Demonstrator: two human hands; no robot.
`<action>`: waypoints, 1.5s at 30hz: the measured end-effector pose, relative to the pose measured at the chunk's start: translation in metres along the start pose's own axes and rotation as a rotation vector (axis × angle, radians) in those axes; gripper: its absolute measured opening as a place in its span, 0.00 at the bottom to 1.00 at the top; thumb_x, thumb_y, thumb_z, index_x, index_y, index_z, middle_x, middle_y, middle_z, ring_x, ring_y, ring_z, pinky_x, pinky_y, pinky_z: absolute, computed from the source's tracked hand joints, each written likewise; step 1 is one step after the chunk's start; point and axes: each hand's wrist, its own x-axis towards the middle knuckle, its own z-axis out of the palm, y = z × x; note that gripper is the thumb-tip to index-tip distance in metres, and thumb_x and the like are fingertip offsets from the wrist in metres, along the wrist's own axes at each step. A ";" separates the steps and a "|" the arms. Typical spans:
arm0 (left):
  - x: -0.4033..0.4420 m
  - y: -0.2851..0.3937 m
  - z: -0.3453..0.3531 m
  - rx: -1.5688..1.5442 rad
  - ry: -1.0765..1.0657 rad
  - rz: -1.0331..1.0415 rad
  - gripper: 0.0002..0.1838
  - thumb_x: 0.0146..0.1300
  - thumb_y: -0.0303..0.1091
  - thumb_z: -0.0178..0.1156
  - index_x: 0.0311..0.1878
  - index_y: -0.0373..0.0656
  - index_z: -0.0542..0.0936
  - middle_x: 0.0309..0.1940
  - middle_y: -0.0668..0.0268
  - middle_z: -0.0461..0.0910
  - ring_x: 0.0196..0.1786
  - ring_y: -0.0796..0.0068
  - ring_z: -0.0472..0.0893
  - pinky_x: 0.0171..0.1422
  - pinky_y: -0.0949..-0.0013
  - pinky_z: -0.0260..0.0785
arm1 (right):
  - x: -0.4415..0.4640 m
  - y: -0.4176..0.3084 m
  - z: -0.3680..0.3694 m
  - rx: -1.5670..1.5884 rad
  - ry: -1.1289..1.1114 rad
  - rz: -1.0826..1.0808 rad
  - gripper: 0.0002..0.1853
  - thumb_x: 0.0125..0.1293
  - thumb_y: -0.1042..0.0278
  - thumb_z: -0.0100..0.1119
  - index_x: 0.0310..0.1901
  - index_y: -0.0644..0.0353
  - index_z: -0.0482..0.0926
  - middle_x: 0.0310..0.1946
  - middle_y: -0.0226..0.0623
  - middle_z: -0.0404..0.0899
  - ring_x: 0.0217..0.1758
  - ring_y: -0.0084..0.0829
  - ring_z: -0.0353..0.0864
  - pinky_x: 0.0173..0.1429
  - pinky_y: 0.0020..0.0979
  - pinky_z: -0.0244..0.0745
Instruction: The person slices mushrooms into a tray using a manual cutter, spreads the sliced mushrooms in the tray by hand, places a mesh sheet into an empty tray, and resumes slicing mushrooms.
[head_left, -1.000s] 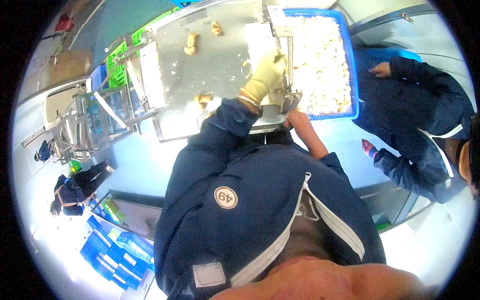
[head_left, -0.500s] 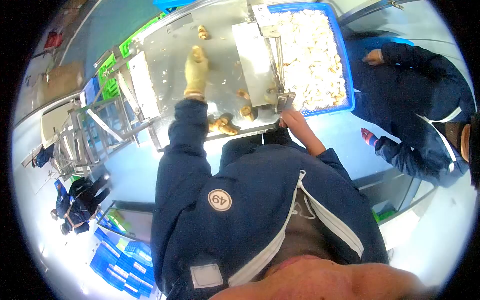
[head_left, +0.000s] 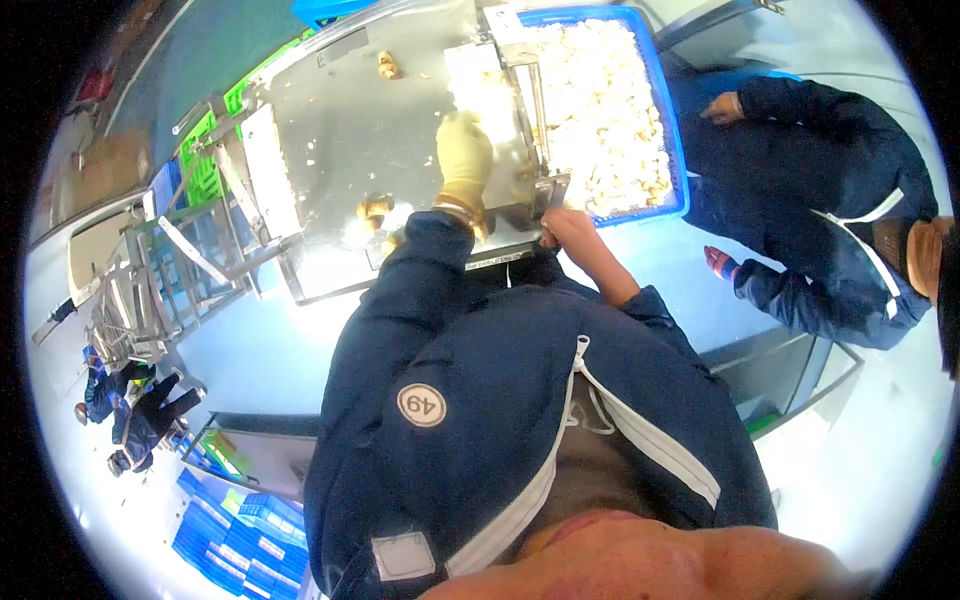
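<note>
My left hand [head_left: 465, 155], in a pale yellow glove, is closed above the metal tabletop [head_left: 335, 130], beside a bright, shiny plate [head_left: 478, 85]. What it holds, if anything, is hidden. My bare right hand [head_left: 578, 235] is curled closed at the table's near edge, right below a metal bracket [head_left: 549, 192]; its fingertips are hard to make out. A brownish, lumpy food piece [head_left: 388, 66] lies toward the far side of the table. Another brown piece [head_left: 376, 208] rests left of my left forearm, and part of the near edge is covered by my sleeve.
A blue basket [head_left: 680, 150] full of pale cut pieces stands right of the metal bar. Close by on the right is a co-worker [head_left: 810, 190] in dark clothing. Metal frames [head_left: 215, 240] and green crates [head_left: 200, 155] are at left; blue crates [head_left: 235, 545] are stacked lower left.
My left hand has moved right across the tabletop, from its middle to beside the shiny plate. My right hand stays by the bracket. The whole view has shifted slightly.
</note>
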 end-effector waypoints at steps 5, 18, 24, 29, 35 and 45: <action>0.045 0.012 -0.008 -0.107 0.255 0.035 0.13 0.54 0.26 0.57 0.44 0.40 0.76 0.36 0.49 0.78 0.45 0.44 0.76 0.50 0.52 0.70 | 0.003 0.013 -0.003 -0.075 -0.060 -0.113 0.11 0.63 0.71 0.47 0.24 0.64 0.68 0.21 0.40 0.71 0.24 0.36 0.72 0.31 0.34 0.68; 0.024 0.008 0.018 -0.411 -0.167 0.184 0.10 0.59 0.21 0.53 0.43 0.37 0.77 0.55 0.48 0.75 0.56 0.55 0.76 0.59 0.65 0.69 | 0.005 0.017 -0.006 -0.210 -0.082 -0.219 0.10 0.65 0.69 0.45 0.28 0.64 0.70 0.23 0.40 0.72 0.25 0.37 0.75 0.30 0.35 0.70; -0.005 0.016 0.033 -0.370 -0.109 -0.133 0.16 0.63 0.24 0.53 0.54 0.36 0.76 0.45 0.55 0.80 0.46 0.64 0.80 0.52 0.69 0.70 | 0.008 0.021 -0.011 -0.310 -0.120 -0.353 0.15 0.66 0.64 0.43 0.25 0.64 0.72 0.22 0.41 0.73 0.25 0.36 0.75 0.31 0.35 0.69; 0.001 0.025 0.027 -0.756 -0.224 -0.385 0.14 0.64 0.26 0.53 0.52 0.35 0.78 0.35 0.64 0.80 0.34 0.77 0.78 0.40 0.75 0.71 | 0.010 -0.002 -0.007 -0.364 -0.023 -0.389 0.17 0.67 0.63 0.43 0.24 0.64 0.72 0.20 0.41 0.73 0.25 0.36 0.75 0.31 0.35 0.68; 0.005 0.015 0.034 -0.814 -0.307 -0.488 0.15 0.65 0.26 0.57 0.55 0.34 0.77 0.31 0.67 0.81 0.28 0.81 0.78 0.32 0.77 0.72 | 0.005 -0.019 0.000 -0.275 0.024 -0.123 0.20 0.65 0.58 0.45 0.23 0.66 0.74 0.20 0.45 0.76 0.25 0.41 0.76 0.34 0.38 0.69; 0.008 -0.015 0.066 -0.689 -0.322 -0.341 0.14 0.65 0.26 0.57 0.52 0.34 0.79 0.32 0.68 0.82 0.29 0.83 0.78 0.34 0.79 0.70 | 0.000 -0.028 -0.005 -0.308 -0.007 -0.369 0.14 0.66 0.63 0.48 0.28 0.64 0.74 0.21 0.44 0.73 0.25 0.42 0.74 0.33 0.39 0.70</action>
